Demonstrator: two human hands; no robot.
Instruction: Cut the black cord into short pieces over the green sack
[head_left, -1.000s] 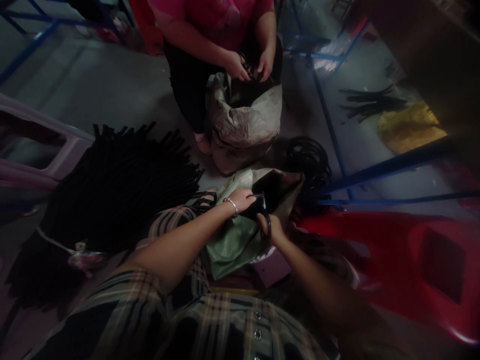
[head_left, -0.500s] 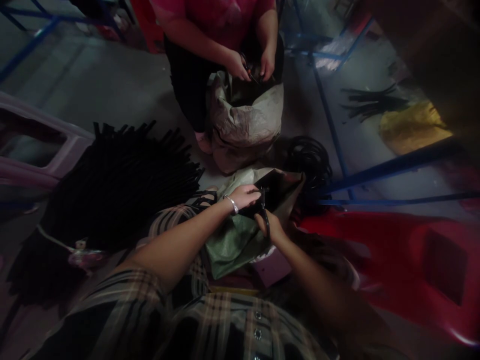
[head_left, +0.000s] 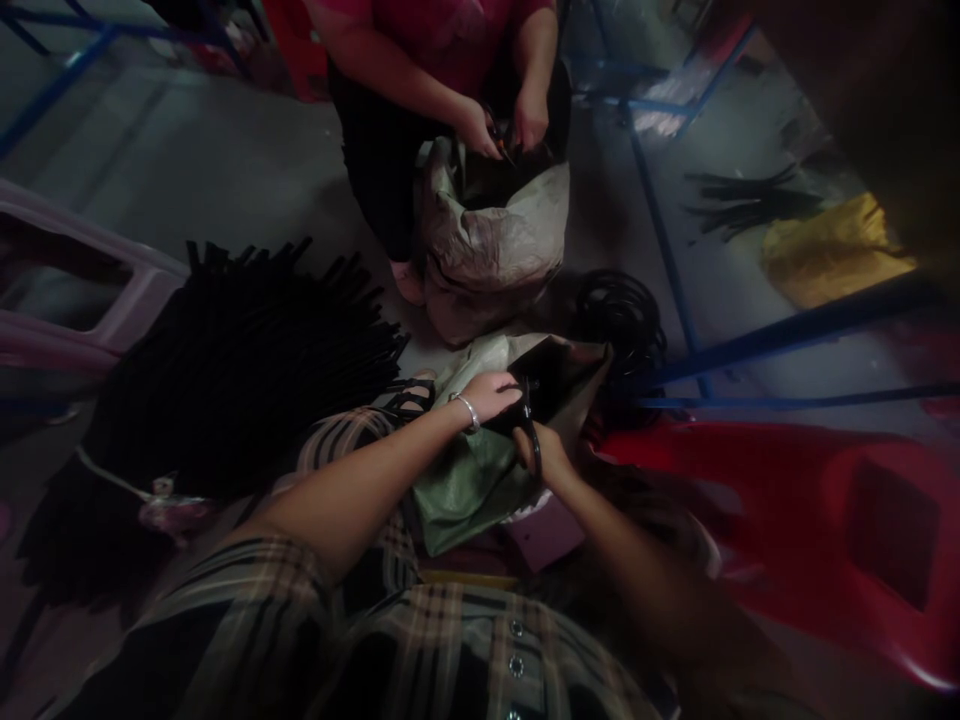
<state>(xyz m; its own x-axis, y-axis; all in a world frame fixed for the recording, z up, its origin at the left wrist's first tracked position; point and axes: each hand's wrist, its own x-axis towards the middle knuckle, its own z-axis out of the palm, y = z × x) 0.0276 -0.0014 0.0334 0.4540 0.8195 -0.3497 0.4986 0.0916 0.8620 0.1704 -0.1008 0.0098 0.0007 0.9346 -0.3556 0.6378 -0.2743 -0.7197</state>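
My right hand (head_left: 546,455) grips a pair of scissors (head_left: 535,445) by the dark handles, blades pointing up and away from me. Just left of the blades, my left hand (head_left: 491,397), with a bracelet on the wrist, is closed in a pinch. A small black piece (head_left: 532,383) pokes out past its fingertips, crossing near the scissor blades; its exact kind is too dark to tell. Both hands are over the open mouth of a green and grey sack (head_left: 469,490), whose inside is dark.
Left lies a big tied bundle of black strips (head_left: 255,370). Opposite sits a person (head_left: 442,90) with scissors over another sack (head_left: 510,250). Black coiled tubing (head_left: 621,320), a blue metal frame (head_left: 787,335) and a red plastic stool (head_left: 780,510) stand right. A pink box (head_left: 544,535) is below my hands.
The scissor blades have shifted slightly against the black piece at my left fingertips. Both hands stay over the sack. The person opposite has moved their hands only a little.
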